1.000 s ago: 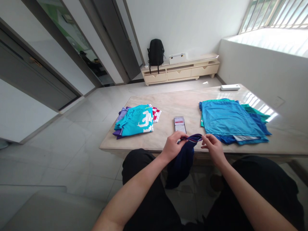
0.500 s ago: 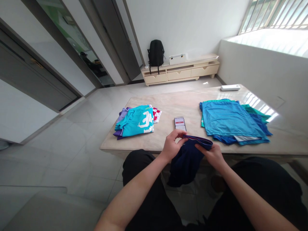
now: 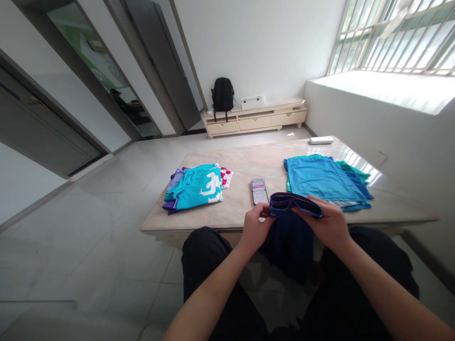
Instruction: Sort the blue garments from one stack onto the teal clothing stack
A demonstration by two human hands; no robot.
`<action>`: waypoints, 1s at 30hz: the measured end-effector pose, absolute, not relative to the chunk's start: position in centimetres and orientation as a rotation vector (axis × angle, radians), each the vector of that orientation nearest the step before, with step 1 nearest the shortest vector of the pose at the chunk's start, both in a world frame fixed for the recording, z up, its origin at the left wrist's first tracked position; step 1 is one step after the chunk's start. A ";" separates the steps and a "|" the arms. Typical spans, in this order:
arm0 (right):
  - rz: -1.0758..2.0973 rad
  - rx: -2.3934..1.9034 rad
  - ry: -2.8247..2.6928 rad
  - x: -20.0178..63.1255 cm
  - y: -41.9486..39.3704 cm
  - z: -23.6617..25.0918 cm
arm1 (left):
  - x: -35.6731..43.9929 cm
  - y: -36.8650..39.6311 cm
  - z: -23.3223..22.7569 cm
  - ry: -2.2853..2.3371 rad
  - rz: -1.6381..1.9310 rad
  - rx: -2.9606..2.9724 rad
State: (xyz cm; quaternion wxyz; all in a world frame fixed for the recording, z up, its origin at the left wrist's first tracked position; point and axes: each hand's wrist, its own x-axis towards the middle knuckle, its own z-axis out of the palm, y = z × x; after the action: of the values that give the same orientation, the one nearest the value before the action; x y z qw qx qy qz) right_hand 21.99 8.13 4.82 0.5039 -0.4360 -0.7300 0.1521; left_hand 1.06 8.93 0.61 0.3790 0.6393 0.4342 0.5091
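Together, 2 hands — left hand [image 3: 255,226], right hand [image 3: 329,224] — hold 1 navy garment [image 3: 289,234].

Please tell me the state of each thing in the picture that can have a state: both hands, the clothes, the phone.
left hand: gripping the navy garment's waistband
right hand: gripping the waistband too
navy garment: hanging off the table edge
folded stack: folded
blue pile: lying flat, unfolded
phone: screen lit

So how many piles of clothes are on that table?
2: a folded pile on the table's left side, and a flat blue stack on its right. Layers underneath can't be counted.
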 end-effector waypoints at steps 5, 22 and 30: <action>0.081 -1.116 -1.780 22.4 6.7 7.9 | 1.8 6.6 2.5 1.294 1.435 1.844; -0.154 -1.014 -1.696 24.9 5.1 10.8 | 0.2 3.1 -1.1 1.153 0.784 1.829; -0.203 -1.166 -1.401 26.9 5.6 11.0 | -2.3 2.6 -1.4 1.441 0.640 1.923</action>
State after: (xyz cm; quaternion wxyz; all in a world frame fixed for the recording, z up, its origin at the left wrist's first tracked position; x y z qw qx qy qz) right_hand 26.91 5.65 10.97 0.6084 -0.5045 -0.6063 -0.0877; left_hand -2.31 2.62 -1.40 0.3218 0.7321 0.5486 0.2439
